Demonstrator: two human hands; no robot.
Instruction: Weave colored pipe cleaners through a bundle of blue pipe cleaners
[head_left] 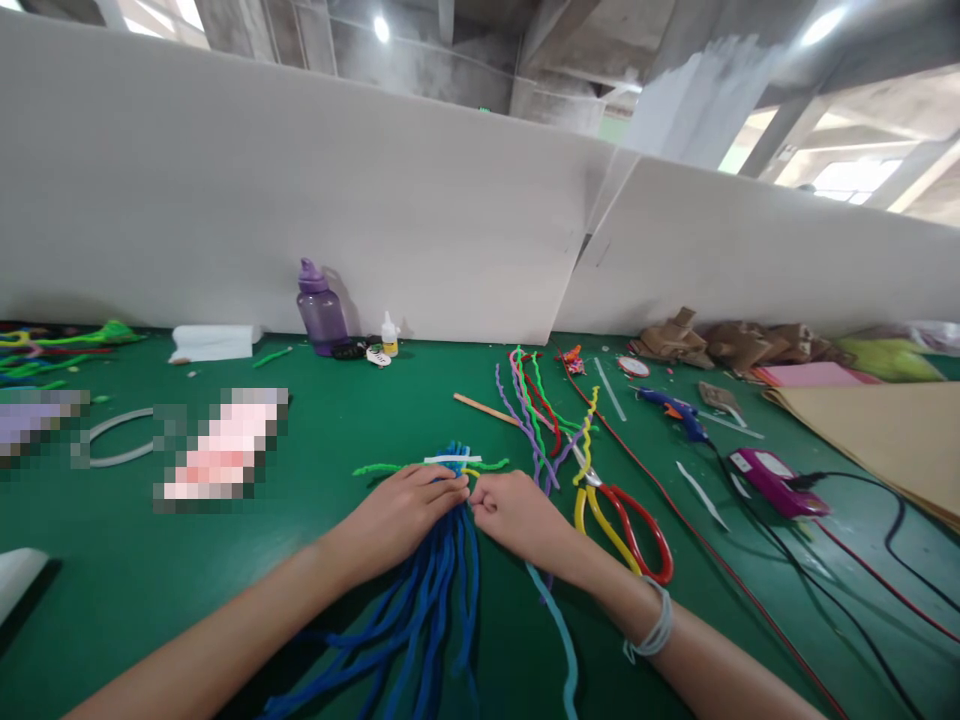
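Note:
Many blue fuzzy stems [427, 600] fan out toward the table's front edge, their upper ends bunched together. My left hand [424, 500] lies over this bunch, fingers together and pressed on it. Just right of it, my right hand [510, 508] is closed, its fingertips at a short yellow piece [470, 472] beside the bunch. A white strip [452, 459] lies across the top of the bunch, and a green stem [379, 468] sticks out on both sides. From under my right forearm a light blue stem [562, 640] runs down.
Scissors [637, 530] with red and yellow handles lie right of my right hand, near loose coloured stems [532, 410] and a wooden stick [486, 408]. Farther right are a blue glue gun [675, 408], a purple device [776, 480] and cables. A purple bottle [322, 312] stands at the back.

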